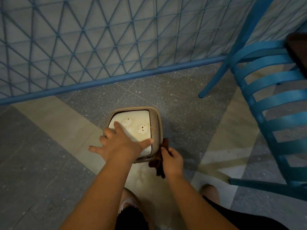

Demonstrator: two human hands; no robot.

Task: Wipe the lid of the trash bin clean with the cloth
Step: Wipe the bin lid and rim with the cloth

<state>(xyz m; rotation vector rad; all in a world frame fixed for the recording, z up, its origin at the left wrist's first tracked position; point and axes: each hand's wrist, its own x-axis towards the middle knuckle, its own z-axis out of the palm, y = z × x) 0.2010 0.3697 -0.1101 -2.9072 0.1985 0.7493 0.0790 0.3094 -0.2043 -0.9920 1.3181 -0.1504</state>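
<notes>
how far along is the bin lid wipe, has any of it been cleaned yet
Barely started. The lid still shows two brownish stain patches. The left hand lies spread on the lid, steadying it; the right hand grips the brown cloth at the bin's edge, off the stains. The whole wipe is left.

Floor: speckled grey terrazzo tiles, crossed by pale beige band running from left edge toward lower centre; second pale band at lower right. Blue metal mesh partition fills upper left and upper centre of frame, triangular lattice pattern, solid blue bottom rail sloping across frame. Pale surface visible behind mesh. Blue slatted chair at right, tilted in view, one leg touching floor at centre right. Dark tabletop edge at far upper right. Lighting dim, cool.
</notes>
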